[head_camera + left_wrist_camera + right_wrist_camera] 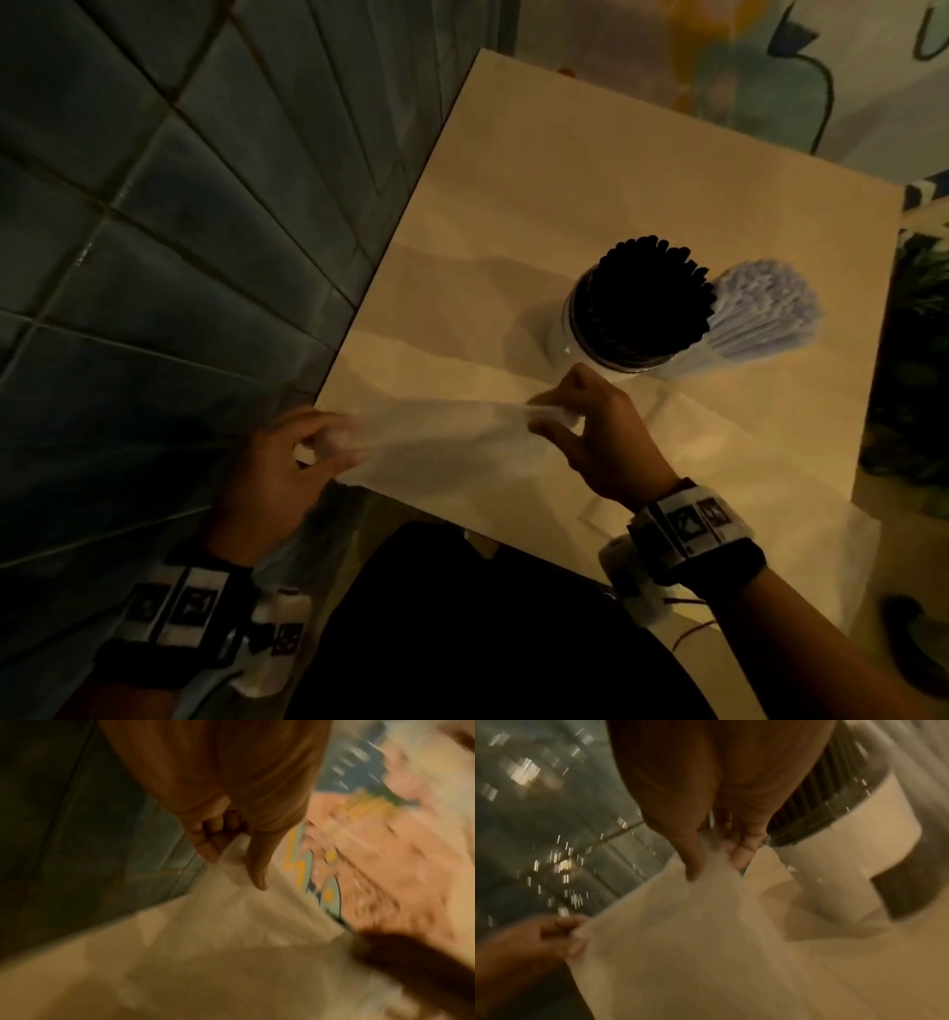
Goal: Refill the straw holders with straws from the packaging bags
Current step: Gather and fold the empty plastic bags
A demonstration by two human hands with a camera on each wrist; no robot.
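Note:
An empty clear packaging bag point(441, 442) is stretched between both hands over the near left corner of the table point(590, 205). My left hand point(303, 452) pinches the bag's left end beyond the table edge. My right hand point(580, 421) pinches its right end close to the holder. The wrist views show the same bag point(231, 923) point(693, 933) pulled taut from each hand point(231, 833) point(713, 850). A round straw holder point(580, 334) packed with black straws point(642, 298) stands upright just beyond my right hand. A bundle of pale wrapped straws point(760, 308) leans beside it on the right.
A second flat clear bag point(760, 478) lies on the table under my right wrist, reaching the near right corner. A dark tiled wall point(154, 231) borders the table's left side. A painted wall point(719, 77) is behind. My dark clothing point(488, 632) is below the near edge.

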